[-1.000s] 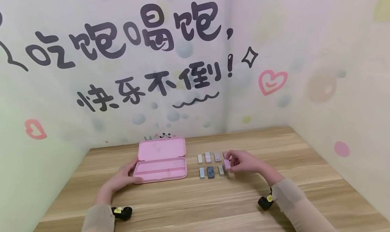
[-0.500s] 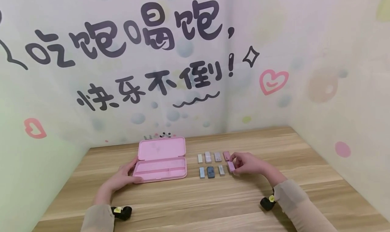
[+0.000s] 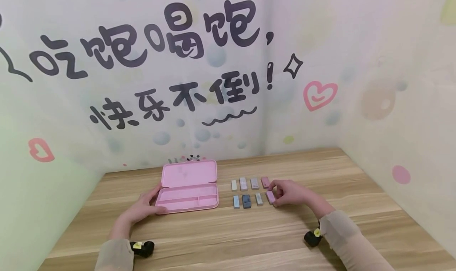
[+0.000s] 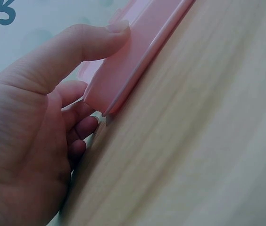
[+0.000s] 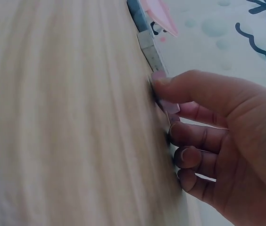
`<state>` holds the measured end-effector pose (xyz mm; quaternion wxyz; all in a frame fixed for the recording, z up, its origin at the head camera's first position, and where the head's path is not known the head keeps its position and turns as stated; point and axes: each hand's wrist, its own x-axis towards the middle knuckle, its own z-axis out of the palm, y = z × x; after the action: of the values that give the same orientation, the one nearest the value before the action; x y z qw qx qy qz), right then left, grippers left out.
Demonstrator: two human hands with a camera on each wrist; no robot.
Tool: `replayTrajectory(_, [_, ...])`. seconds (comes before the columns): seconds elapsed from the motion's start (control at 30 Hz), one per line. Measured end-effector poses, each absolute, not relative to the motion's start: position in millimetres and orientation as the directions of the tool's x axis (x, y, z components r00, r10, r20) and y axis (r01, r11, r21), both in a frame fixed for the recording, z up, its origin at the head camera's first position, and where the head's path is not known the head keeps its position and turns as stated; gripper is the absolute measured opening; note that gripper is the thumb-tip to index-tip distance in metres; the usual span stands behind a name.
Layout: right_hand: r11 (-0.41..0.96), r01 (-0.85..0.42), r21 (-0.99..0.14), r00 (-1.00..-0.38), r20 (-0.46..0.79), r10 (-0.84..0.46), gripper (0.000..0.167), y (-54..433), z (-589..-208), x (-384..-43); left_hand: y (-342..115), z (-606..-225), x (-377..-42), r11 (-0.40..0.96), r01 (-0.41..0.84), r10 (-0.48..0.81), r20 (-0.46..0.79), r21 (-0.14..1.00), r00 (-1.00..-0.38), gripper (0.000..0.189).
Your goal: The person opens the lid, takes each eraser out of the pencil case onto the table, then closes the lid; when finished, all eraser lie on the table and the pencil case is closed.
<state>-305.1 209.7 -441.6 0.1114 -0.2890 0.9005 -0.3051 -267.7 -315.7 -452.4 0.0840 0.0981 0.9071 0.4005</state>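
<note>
An open pink pencil case lies on the table, its lid raised behind the divided tray. My left hand grips the case's left end; in the left wrist view the thumb presses its wall while the other fingers curl beside the end. My right hand pinches a small pink block between thumb and forefinger at the front row's right end. In the right wrist view the thumb partly covers that block. Behind it stands a darker pink block, just off the fingertips.
Several small blocks form two rows right of the case: cream, pale lilac and grey at the back; light blue, dark blue and grey-white in front. A printed wall cloth hangs behind the table.
My right hand has shifted slightly right and toward me with the pink block, widening its gap from the grey-white one and uncovering the darker pink block. My left hand has stayed on the case.
</note>
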Motion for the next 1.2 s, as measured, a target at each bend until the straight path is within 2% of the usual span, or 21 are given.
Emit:
replayTrajectory(0.3, [0.641, -0.475, -0.603, -0.793, -0.022, -0.609, 0.040, 211.7, -439.7, -304.2, -314.5, -451.6, -268.2, 0.650, 0.119, 0.252, -0.065, 0.751, -0.966, 0.104])
replayTrajectory(0.53, [0.648, -0.485, -0.587, -0.808, 0.016, -0.589, 0.043, 201.1, -418.7, -303.3, -314.0, -450.9, -268.7, 0.644, 0.139, 0.263, -0.046, 0.752, -0.964, 0.104])
replayTrajectory(0.83, [0.611, -0.457, -0.646, -0.811, 0.022, -0.584, 0.072, 121.5, -398.9, -303.4, -316.0, -452.1, -266.8, 0.652, 0.153, 0.261, -0.030, 0.742, -0.965, 0.103])
replayTrajectory(1.07, [0.593, -0.434, -0.679, -0.819, 0.023, -0.573, 0.082, 66.4, -405.0, -306.5, -315.5, -452.6, -266.6, 0.652, 0.141, 0.263, -0.047, 0.745, -0.964, 0.104])
replayTrajectory(1.2, [0.620, -0.429, -0.657, -0.838, 0.033, -0.545, 0.085, 48.1, -414.8, -306.2, -314.5, -451.3, -266.1, 0.651, 0.131, 0.260, -0.058, 0.747, -0.964, 0.104])
